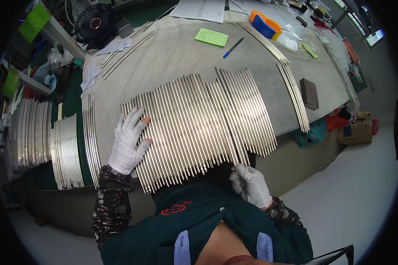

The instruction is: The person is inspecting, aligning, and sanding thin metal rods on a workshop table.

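Observation:
A wide row of thin shiny metal rods [174, 128] lies side by side across the front of the table. My left hand [129, 141], in a white glove with some fingertips bare, rests flat along the row's left edge, fingers spread. At the near edge, my right hand [252, 186], also gloved, is closed in a pinch on the lower end of a metal rod [230, 121]; whether it grips more than one I cannot tell. This rod lies between the wide row and a smaller group of rods [251, 112] on the right.
More rods [292, 97] lie along the right side, beside a dark brown block [309, 93]. Farther back are a green notepad [211, 37], a blue pen [233, 47] and an orange-and-blue tape roll [265, 25]. Rod bundles [66, 152] and a black fan [94, 24] stand left.

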`<control>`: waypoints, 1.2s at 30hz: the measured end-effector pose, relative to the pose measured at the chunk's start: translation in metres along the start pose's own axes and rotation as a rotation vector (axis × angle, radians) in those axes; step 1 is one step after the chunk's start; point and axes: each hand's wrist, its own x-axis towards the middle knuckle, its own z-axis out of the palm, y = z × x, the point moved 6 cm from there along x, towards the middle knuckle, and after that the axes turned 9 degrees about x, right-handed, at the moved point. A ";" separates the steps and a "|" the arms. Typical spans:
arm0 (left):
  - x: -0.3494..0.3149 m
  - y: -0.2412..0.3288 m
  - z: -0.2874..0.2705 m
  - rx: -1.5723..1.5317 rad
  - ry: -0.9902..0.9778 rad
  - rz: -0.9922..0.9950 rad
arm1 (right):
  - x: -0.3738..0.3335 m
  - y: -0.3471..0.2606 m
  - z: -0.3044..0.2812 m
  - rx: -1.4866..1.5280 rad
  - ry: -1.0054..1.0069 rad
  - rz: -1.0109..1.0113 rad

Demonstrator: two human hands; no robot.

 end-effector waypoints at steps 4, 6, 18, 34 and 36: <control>-0.001 -0.001 0.000 0.007 0.000 0.002 | -0.005 -0.002 0.004 -0.044 -0.019 0.023; -0.001 -0.001 0.000 0.002 0.000 -0.002 | -0.010 -0.005 0.009 -0.079 -0.041 0.036; -0.001 0.001 0.000 -0.008 0.004 0.001 | -0.005 -0.026 0.039 -0.204 -0.314 0.166; -0.002 0.000 -0.002 0.023 0.007 -0.002 | -0.010 -0.055 0.035 -0.493 -0.299 0.022; -0.001 0.005 -0.006 0.030 0.020 -0.009 | -0.013 -0.054 0.035 -0.493 -0.305 0.028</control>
